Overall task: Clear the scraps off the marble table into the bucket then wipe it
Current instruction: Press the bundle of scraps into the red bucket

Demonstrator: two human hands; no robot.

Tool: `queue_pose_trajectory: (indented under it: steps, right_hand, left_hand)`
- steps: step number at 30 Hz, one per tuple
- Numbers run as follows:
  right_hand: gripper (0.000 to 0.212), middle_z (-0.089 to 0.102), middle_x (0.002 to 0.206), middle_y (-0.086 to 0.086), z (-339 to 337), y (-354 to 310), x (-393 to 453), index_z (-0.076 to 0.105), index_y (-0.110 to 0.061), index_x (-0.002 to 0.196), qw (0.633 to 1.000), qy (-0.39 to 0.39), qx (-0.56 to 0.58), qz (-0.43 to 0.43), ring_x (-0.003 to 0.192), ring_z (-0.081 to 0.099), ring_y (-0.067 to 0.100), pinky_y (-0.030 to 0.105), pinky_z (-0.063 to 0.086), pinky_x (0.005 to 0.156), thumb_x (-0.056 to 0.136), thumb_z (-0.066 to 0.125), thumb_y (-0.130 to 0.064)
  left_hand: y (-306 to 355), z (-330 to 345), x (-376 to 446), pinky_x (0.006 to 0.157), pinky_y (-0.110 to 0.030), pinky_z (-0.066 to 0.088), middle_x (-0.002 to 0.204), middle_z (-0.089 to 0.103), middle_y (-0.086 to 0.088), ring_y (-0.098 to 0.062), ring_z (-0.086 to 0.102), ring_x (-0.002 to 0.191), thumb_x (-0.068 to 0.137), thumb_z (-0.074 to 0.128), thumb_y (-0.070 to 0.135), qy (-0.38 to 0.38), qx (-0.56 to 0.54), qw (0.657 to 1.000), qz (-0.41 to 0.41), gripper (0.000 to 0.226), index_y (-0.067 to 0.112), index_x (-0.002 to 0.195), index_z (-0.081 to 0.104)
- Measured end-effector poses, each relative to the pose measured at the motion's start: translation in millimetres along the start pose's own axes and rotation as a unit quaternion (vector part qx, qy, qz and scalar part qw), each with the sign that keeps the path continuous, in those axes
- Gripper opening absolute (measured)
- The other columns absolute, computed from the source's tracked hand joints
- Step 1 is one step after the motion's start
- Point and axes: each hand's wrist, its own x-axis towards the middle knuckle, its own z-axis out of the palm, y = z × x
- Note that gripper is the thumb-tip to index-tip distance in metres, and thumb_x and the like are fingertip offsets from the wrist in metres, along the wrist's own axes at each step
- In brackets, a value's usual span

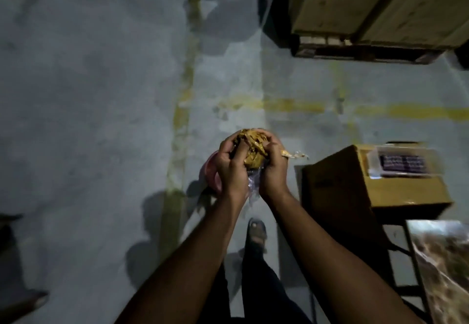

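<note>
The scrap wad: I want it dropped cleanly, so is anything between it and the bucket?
Nothing visible blocks it. Both the left hand and right hand grip the scrap wad over the pink bucket, which is mostly hidden beneath them.

Mustard-brown scraps over grey floor

The crumpled scraps (252, 149) are mustard-brown with clear film; a pink rim (210, 174) shows beneath. The floor (88, 95) is mottled grey with worn yellow lines; the cardboard box (380, 184) is tan; the desk (446, 268) is veined brown-and-white.
</note>
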Motion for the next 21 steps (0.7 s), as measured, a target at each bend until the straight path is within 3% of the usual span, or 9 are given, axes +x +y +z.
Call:
queue_pose_trajectory:
  steps: [3, 5, 7, 9, 11, 14, 18, 19, 21]
  right_hand:
    - [0.038, 0.070, 0.103, 0.015, 3, 61, 36, 0.071, -0.012, 0.099, 0.999, -0.026, -0.016, 0.042, 0.099, 0.065, 0.030, 0.044, 0.053, 0.088, 0.075, 0.052, -0.033]
    - [0.043, 0.068, 0.106, 0.022, 0, 106, 60, 0.069, -0.003, 0.103, 0.997, -0.045, -0.025, 0.061, 0.099, 0.064, 0.031, 0.045, 0.051, 0.088, 0.076, 0.052, -0.031]
    - [0.044, 0.068, 0.109, 0.025, -6, 161, 86, 0.070, -0.003, 0.106, 0.995, -0.055, -0.038, 0.077, 0.102, 0.064, 0.036, 0.051, 0.051, 0.092, 0.077, 0.052, -0.030]
    - [0.036, 0.070, 0.111, 0.022, -15, 223, 110, 0.075, -0.015, 0.104, 0.993, -0.069, -0.054, 0.083, 0.108, 0.064, 0.040, 0.059, 0.051, 0.097, 0.080, 0.053, -0.030]
    - [0.030, 0.070, 0.113, 0.021, -25, 278, 124, 0.076, -0.022, 0.104, 0.990, -0.086, -0.067, 0.086, 0.111, 0.064, 0.044, 0.065, 0.048, 0.099, 0.084, 0.054, -0.029]
    - [0.035, 0.067, 0.118, 0.025, -39, 363, 142, 0.070, -0.008, 0.114, 0.987, -0.111, -0.077, 0.090, 0.113, 0.062, 0.045, 0.067, 0.046, 0.100, 0.089, 0.054, -0.028]
    - [0.033, 0.066, 0.123, 0.020, -50, 453, 167, 0.065, -0.010, 0.121, 0.976, -0.167, -0.120, 0.068, 0.119, 0.061, 0.040, 0.065, 0.045, 0.102, 0.098, 0.051, -0.029]
    - [0.033, 0.066, 0.124, 0.017, -54, 475, 174, 0.064, -0.014, 0.122, 0.972, -0.182, -0.137, 0.060, 0.120, 0.060, 0.038, 0.064, 0.045, 0.103, 0.100, 0.049, -0.032]
    - [0.038, 0.064, 0.129, 0.010, -64, 512, 186, 0.059, -0.019, 0.129, 0.957, -0.214, -0.194, 0.043, 0.124, 0.058, 0.034, 0.061, 0.045, 0.104, 0.103, 0.045, -0.042]
  left_hand:
    - [-45, -17, 50, 0.087, -0.047, 0.059, 0.103, 0.075, -0.002, -0.025, 0.071, 0.100, 0.069, 0.065, 0.045, 0.056, 0.082, 0.995, 0.010, 0.032, 0.035, 0.098, 0.075]
    - [-75, -26, 82, 0.085, -0.046, 0.059, 0.093, 0.076, 0.007, -0.020, 0.071, 0.093, 0.069, 0.066, 0.047, 0.071, 0.094, 0.993, 0.020, 0.022, 0.042, 0.088, 0.077]
    - [-119, -37, 122, 0.088, -0.049, 0.057, 0.093, 0.076, 0.005, -0.022, 0.070, 0.094, 0.072, 0.069, 0.045, 0.084, 0.098, 0.991, 0.022, 0.018, 0.043, 0.087, 0.078]
    - [-173, -53, 161, 0.094, -0.057, 0.052, 0.101, 0.074, -0.005, -0.031, 0.068, 0.101, 0.078, 0.066, 0.041, 0.098, 0.103, 0.989, 0.029, 0.017, 0.040, 0.090, 0.078]
    - [-227, -71, 192, 0.095, -0.063, 0.049, 0.104, 0.072, -0.013, -0.039, 0.065, 0.104, 0.082, 0.058, 0.037, 0.119, 0.117, 0.985, 0.032, 0.022, 0.028, 0.093, 0.075]
    - [-300, -96, 229, 0.094, -0.060, 0.049, 0.112, 0.068, -0.021, -0.040, 0.063, 0.107, 0.083, 0.052, 0.041, 0.158, 0.127, 0.979, 0.019, 0.047, 0.003, 0.107, 0.067]
    - [-389, -138, 280, 0.106, -0.054, 0.044, 0.135, 0.061, -0.003, -0.025, 0.057, 0.127, 0.097, 0.041, 0.062, 0.134, 0.216, 0.967, 0.000, 0.044, 0.043, 0.134, 0.054]
    - [-404, -144, 292, 0.108, -0.051, 0.043, 0.138, 0.060, -0.001, -0.024, 0.055, 0.129, 0.098, 0.038, 0.060, 0.122, 0.244, 0.962, 0.007, 0.042, 0.044, 0.135, 0.051]
    - [-418, -151, 311, 0.111, -0.037, 0.041, 0.138, 0.060, -0.007, -0.025, 0.055, 0.127, 0.097, 0.039, 0.036, 0.096, 0.282, 0.954, 0.037, 0.043, 0.027, 0.137, 0.055]
